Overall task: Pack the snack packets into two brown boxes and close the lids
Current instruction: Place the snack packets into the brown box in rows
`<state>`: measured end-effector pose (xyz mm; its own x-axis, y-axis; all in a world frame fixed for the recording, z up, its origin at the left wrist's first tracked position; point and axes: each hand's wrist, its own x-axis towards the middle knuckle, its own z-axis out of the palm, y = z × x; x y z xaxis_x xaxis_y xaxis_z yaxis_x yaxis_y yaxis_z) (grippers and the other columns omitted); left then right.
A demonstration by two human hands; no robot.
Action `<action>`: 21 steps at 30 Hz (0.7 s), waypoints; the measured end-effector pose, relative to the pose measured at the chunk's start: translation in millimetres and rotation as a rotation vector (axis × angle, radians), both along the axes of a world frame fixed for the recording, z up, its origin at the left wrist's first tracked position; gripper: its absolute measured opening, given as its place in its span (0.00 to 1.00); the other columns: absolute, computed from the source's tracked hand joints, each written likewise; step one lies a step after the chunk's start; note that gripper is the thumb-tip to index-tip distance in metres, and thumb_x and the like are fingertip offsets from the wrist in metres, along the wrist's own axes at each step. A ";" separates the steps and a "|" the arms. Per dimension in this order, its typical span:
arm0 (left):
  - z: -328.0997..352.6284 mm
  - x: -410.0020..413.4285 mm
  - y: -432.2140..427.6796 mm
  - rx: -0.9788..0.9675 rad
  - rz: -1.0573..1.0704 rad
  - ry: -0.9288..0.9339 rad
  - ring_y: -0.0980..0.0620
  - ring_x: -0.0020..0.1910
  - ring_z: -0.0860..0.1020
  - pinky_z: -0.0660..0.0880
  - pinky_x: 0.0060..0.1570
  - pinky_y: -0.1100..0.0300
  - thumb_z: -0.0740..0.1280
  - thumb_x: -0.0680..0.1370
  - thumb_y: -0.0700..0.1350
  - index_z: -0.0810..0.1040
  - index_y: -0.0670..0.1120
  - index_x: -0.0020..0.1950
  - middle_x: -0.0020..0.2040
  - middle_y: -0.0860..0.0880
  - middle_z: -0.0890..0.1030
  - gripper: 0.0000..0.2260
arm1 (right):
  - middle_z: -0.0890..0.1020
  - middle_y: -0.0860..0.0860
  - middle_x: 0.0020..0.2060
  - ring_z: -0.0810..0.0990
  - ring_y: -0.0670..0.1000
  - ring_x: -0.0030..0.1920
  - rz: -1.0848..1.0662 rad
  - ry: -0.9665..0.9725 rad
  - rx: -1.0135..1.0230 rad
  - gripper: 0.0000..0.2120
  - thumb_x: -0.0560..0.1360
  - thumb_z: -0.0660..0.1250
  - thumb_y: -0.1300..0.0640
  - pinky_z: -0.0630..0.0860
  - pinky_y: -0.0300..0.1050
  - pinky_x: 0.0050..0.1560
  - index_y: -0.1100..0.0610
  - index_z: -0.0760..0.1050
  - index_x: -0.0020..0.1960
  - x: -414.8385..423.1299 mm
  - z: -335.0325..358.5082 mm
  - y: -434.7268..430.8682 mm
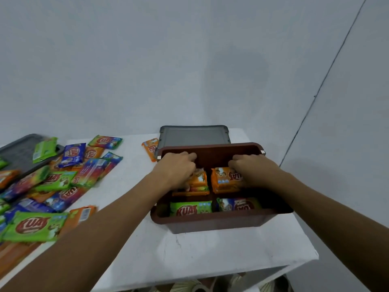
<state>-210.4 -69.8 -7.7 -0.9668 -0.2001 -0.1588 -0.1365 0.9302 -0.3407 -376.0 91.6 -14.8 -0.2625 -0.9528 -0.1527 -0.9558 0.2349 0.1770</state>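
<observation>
An open brown box stands on the white table, with snack packets inside. Both my hands reach into its far half. My left hand grips an orange packet on the left stack. My right hand holds another orange packet beside it. In the near half lie a green packet and a purple packet. A heap of loose packets in green, orange, purple and blue covers the table's left side.
A grey lid lies behind the box, with one orange packet to its left. Another grey lid lies at the far left under some packets. The table edge runs near the box on the right.
</observation>
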 end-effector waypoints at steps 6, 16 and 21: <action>-1.1 -1.9 2.9 0.010 0.096 -0.010 0.46 0.51 0.78 0.67 0.38 0.54 0.73 0.70 0.61 0.76 0.46 0.62 0.57 0.47 0.74 0.27 | 0.79 0.50 0.58 0.80 0.52 0.53 -0.010 0.016 -0.027 0.23 0.73 0.68 0.43 0.77 0.49 0.51 0.50 0.69 0.63 -4.3 -6.2 0.1; -7.9 -2.4 3.4 -0.075 0.063 -0.050 0.45 0.55 0.78 0.70 0.42 0.53 0.71 0.71 0.63 0.72 0.47 0.67 0.61 0.47 0.76 0.31 | 0.78 0.50 0.60 0.80 0.53 0.56 0.000 0.047 -0.014 0.30 0.71 0.71 0.41 0.76 0.48 0.52 0.50 0.66 0.68 -2.6 -4.7 -1.5; -7.1 -2.7 3.5 -0.096 0.055 -0.053 0.45 0.54 0.78 0.67 0.40 0.53 0.70 0.72 0.61 0.71 0.48 0.67 0.60 0.48 0.76 0.28 | 0.78 0.51 0.62 0.80 0.53 0.58 0.009 0.092 -0.008 0.36 0.69 0.73 0.39 0.76 0.49 0.54 0.50 0.63 0.71 -2.9 -7.0 -3.9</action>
